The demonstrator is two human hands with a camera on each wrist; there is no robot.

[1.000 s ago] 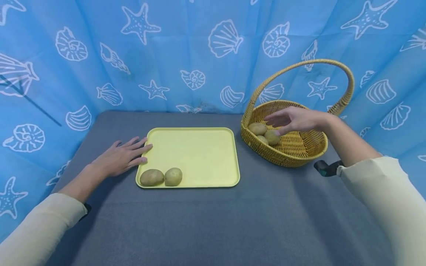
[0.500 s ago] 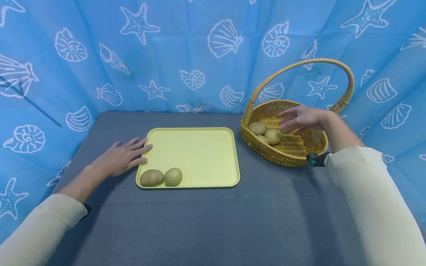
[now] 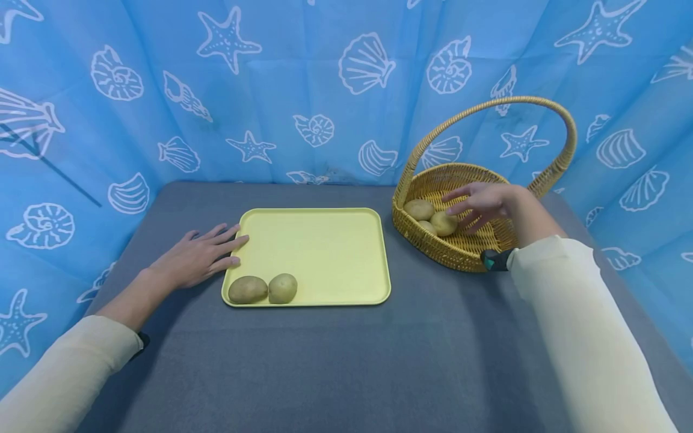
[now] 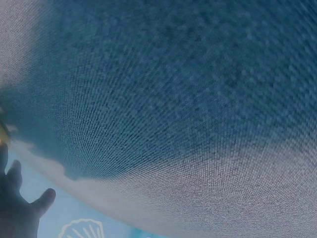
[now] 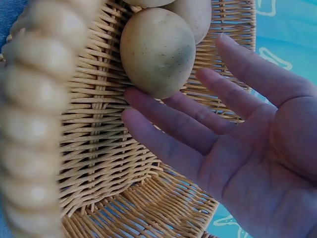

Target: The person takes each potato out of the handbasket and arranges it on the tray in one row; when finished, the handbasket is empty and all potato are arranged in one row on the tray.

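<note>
My left hand [image 3: 189, 261] lies with spread fingers at the left edge of the yellow tray [image 3: 330, 252], fingertips over its rim. Two potatoes, one oval [image 3: 248, 290] and one rounder [image 3: 283, 288], sit side by side in the tray's near left corner. Inside the wicker basket [image 3: 449, 257], my right hand [image 3: 489, 201] reaches down with fingers apart and palm facing the potatoes. In the right wrist view, its fingertips are right at the underside of the nearest potato [image 5: 157, 52]. Two more potatoes, one at the back [image 3: 419, 209], crowd the basket's left end.
The basket's tall arched handle [image 3: 487, 105] rises over the right forearm and looms blurred in the right wrist view. A grey cloth covers the table [image 3: 346, 367]. Behind it hangs a blue curtain [image 3: 314, 78] with white shell prints.
My right hand drew back slightly to the right from the potatoes, then came down and left toward the nearest one; its forearm swung left. My left hand, the tray and the potatoes stayed put.
</note>
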